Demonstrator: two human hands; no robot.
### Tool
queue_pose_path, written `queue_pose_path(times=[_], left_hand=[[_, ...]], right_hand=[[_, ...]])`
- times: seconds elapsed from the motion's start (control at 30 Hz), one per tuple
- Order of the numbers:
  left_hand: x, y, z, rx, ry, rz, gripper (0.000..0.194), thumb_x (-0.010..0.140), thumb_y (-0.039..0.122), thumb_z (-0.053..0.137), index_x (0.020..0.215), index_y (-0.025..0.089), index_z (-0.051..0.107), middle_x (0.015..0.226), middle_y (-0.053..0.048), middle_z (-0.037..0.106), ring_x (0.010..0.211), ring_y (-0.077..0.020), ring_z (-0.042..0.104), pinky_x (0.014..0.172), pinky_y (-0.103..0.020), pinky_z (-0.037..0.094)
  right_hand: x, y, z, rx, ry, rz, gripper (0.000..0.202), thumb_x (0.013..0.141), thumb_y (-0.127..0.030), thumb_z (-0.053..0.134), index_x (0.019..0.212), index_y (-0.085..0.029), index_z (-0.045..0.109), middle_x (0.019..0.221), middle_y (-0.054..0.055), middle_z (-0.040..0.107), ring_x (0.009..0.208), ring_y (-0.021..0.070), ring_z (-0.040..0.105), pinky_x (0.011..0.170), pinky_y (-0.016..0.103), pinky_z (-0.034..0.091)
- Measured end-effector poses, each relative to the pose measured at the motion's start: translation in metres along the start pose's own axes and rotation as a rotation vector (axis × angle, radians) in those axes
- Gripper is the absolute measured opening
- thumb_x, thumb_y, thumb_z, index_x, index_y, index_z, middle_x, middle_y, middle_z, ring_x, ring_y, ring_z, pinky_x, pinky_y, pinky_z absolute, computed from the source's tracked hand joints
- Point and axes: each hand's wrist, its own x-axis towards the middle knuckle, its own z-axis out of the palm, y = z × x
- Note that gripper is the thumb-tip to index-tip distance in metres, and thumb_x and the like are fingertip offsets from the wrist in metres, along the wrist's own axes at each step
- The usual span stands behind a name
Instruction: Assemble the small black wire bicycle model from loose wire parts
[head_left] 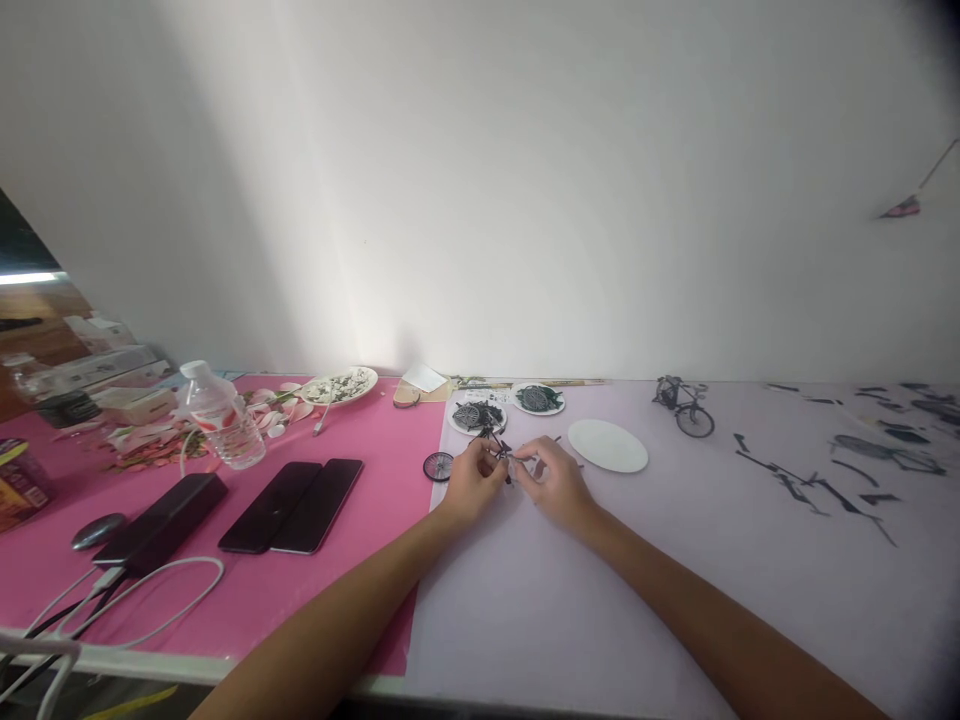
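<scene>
My left hand [472,483] and my right hand [556,483] meet over the pale mat [600,590], both pinching a small black model bicycle frame piece [501,450] between the fingertips. A loose small black wheel [438,466] lies just left of my left hand. Two small white plates with dark parts [477,416] [538,398] sit just beyond the hands, and an empty white plate [607,445] lies to the right of them.
A finished miniature bicycle [683,404] stands at the back right, with several loose dark parts [817,490] further right. On the pink mat [247,590] lie two dark phones [292,505], a black box [161,530], a water bottle [222,418], a mouse [98,530] and white cables [135,600].
</scene>
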Motion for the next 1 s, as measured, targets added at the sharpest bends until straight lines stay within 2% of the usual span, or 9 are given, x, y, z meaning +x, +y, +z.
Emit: queue_pose_path(times=[0.37, 0.73, 0.8, 0.93, 1.0], left_hand=[[0.000, -0.002, -0.001, 0.013, -0.040, 0.011, 0.021, 0.087, 0.030, 0.064, 0.103, 0.019, 0.058, 0.066, 0.002, 0.064, 0.057, -0.0129, 0.060, 0.057, -0.023, 0.044], [-0.001, -0.003, -0.001, -0.046, -0.066, -0.008, 0.028, 0.091, 0.044, 0.062, 0.105, 0.019, 0.057, 0.065, 0.003, 0.063, 0.054, -0.0123, 0.060, 0.054, -0.022, 0.045], [-0.001, 0.000, -0.001, -0.040, -0.065, -0.015, 0.030, 0.091, 0.046, 0.062, 0.105, 0.019, 0.058, 0.066, 0.003, 0.062, 0.053, -0.0123, 0.060, 0.054, -0.022, 0.045], [0.000, 0.007, -0.004, -0.025, -0.040, -0.041, 0.035, 0.091, 0.050, 0.062, 0.105, 0.018, 0.057, 0.068, 0.003, 0.062, 0.052, -0.0119, 0.059, 0.052, -0.022, 0.045], [0.001, 0.010, -0.005, -0.033, -0.018, -0.060, 0.036, 0.089, 0.051, 0.063, 0.103, 0.018, 0.058, 0.074, 0.001, 0.063, 0.055, -0.0116, 0.059, 0.053, -0.022, 0.047]], right_hand=[[0.000, -0.001, 0.000, 0.037, -0.016, 0.035, 0.008, 0.090, -0.027, 0.062, 0.095, -0.023, 0.066, 0.097, 0.008, 0.069, 0.087, 0.0221, 0.064, 0.068, 0.034, 0.055], [0.001, -0.001, 0.000, 0.017, -0.009, -0.015, 0.009, 0.094, -0.028, 0.060, 0.100, -0.023, 0.063, 0.097, 0.007, 0.067, 0.092, 0.0217, 0.065, 0.066, 0.030, 0.053], [0.001, 0.001, -0.002, 0.011, -0.004, 0.008, 0.018, 0.092, -0.033, 0.064, 0.108, -0.024, 0.061, 0.101, 0.007, 0.068, 0.092, 0.0216, 0.066, 0.066, 0.030, 0.053], [0.008, 0.009, -0.016, -0.050, -0.047, 0.041, 0.055, 0.081, -0.048, 0.078, 0.124, -0.026, 0.051, 0.109, 0.006, 0.070, 0.088, 0.0221, 0.066, 0.068, 0.032, 0.053], [0.015, 0.015, -0.028, -0.149, -0.109, 0.045, 0.053, 0.080, -0.051, 0.079, 0.121, -0.027, 0.053, 0.108, 0.005, 0.070, 0.093, 0.0230, 0.066, 0.074, 0.034, 0.052]])
